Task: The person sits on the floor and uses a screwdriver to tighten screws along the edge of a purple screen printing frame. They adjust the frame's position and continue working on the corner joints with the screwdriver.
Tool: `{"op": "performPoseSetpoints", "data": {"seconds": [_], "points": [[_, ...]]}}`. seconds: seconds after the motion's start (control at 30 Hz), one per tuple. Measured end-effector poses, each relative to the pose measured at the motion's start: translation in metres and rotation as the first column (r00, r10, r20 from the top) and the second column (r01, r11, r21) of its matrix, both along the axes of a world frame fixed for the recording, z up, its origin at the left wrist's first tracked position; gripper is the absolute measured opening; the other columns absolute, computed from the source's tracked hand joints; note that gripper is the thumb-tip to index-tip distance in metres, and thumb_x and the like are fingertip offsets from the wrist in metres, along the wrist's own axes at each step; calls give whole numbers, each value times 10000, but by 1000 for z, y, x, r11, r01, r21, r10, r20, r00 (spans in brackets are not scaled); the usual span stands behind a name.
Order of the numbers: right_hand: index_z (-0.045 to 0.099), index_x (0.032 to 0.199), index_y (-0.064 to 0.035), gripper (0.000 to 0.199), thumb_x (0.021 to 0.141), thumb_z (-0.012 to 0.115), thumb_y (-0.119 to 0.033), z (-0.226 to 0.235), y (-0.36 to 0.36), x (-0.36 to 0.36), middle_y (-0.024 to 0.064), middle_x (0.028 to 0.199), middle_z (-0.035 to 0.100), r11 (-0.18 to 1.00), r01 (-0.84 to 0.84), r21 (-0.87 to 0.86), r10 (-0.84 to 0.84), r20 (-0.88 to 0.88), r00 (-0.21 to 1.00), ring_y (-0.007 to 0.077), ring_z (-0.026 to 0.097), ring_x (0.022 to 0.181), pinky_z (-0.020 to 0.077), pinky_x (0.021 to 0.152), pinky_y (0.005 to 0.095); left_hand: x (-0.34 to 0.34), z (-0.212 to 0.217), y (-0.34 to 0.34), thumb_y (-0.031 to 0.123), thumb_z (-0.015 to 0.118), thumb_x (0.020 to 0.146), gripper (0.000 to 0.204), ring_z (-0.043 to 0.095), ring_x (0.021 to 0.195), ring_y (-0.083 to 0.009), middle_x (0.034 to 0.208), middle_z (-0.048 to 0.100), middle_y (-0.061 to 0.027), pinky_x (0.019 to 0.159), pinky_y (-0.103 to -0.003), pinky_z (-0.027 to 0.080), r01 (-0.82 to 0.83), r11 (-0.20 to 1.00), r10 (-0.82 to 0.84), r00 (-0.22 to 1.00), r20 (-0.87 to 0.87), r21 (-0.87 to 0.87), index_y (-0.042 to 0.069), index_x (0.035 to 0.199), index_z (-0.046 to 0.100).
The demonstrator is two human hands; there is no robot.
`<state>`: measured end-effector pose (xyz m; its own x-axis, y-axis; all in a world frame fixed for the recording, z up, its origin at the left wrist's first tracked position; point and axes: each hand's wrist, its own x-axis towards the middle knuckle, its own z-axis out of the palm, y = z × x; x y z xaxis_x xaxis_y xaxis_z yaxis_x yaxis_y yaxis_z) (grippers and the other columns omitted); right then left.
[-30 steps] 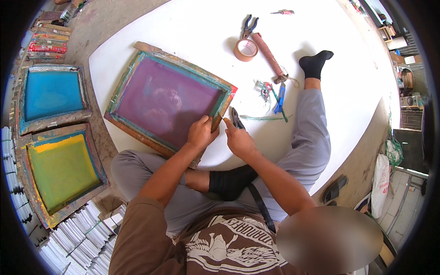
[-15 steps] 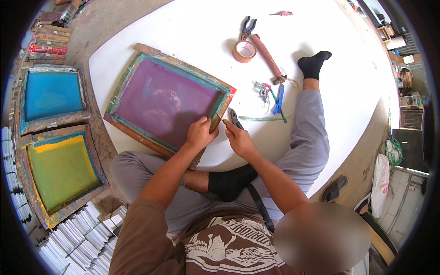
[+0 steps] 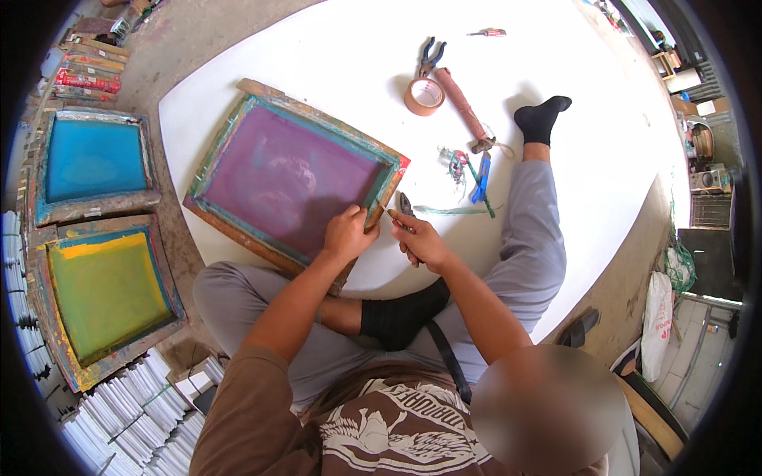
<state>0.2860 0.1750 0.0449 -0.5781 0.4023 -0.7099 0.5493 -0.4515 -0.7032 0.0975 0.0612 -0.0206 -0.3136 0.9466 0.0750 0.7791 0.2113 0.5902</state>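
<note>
A wooden-framed silk screen (image 3: 290, 170) with purple mesh and teal-stained inner edges lies tilted on the white sheet at my left. My left hand (image 3: 349, 234) is closed over its right-hand rail, near the lower corner. Close beside that rail, my right hand (image 3: 425, 242) grips a slim pointed tool (image 3: 394, 215) with a brownish front part; its tip points toward the frame, and whether it touches cannot be told. My fingers hide most of the tool. Just beyond my right hand lie dark pliers (image 3: 406, 204).
Farther out are a tape roll (image 3: 413, 103), blue-handled pliers (image 3: 431, 55), a hammer (image 3: 462, 107), a screwdriver (image 3: 490, 32), a blue cutter (image 3: 482, 178) and tangled string (image 3: 456, 168). Blue (image 3: 97, 159) and yellow-green (image 3: 111, 293) screens stand left, above paper stacks (image 3: 135, 420). My outstretched leg (image 3: 533, 222) bounds the right.
My right hand has drawn slightly back and turned, showing more of the tool near its fingers. The left hand keeps its hold on the frame. The whole view has shifted slightly.
</note>
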Motion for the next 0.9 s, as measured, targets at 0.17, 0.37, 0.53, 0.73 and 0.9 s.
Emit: {"op": "performPoseSetpoints", "data": {"seconds": [0.17, 0.37, 0.53, 0.73, 0.9], "points": [[653, 1405, -249, 402, 1007, 678, -301, -30, -6, 3, 167, 931, 711, 539, -173, 825, 167, 96, 981, 377, 726, 785, 578, 686, 486, 0, 5, 1, 344, 796, 834, 446, 712, 832, -365, 939, 662, -142, 727, -474, 590, -9, 999, 9, 1000, -11, -43, -1, 1107, 727], [669, 1365, -278, 379, 988, 681, -313, -16, -1, 1, 170, 979, 724, 434, -357, 827, 178, 310, 934, 404, 740, 857, 597, 748, 522, 3, 10, 0, 350, 801, 833, 460, 710, 853, -364, 952, 662, -143, 737, -472, 589, -18, 998, 17, 1000, -22, -57, 0, 1121, 723], [657, 1380, -283, 369, 1014, 652, -329, -10, -3, -1, 160, 986, 724, 363, -441, 821, 184, 401, 897, 390, 745, 851, 605, 738, 509, 3, 11, 0, 343, 809, 827, 451, 706, 841, -366, 947, 659, -141, 727, -466, 590, -18, 1000, 17, 999, -37, -19, -2, 1107, 729], [656, 1421, -266, 396, 1028, 633, -307, -25, 3, 0, 208, 986, 740, 599, -271, 754, 165, 215, 963, 406, 740, 883, 590, 807, 512, 4, 10, -1, 328, 820, 817, 442, 705, 823, -366, 943, 663, -138, 708, -465, 589, -16, 999, 18, 997, -73, 33, -6, 1094, 736], [667, 1405, -99, 394, 1038, 618, -234, -42, 19, 1, 160, 833, 673, 853, -132, 504, 150, 6, 989, 263, 694, 774, 551, 755, 409, 4, 14, 0, 329, 817, 818, 444, 705, 827, -369, 943, 666, -142, 718, -470, 589, -9, 1000, 11, 997, -80, 21, -8, 1095, 734]]}}
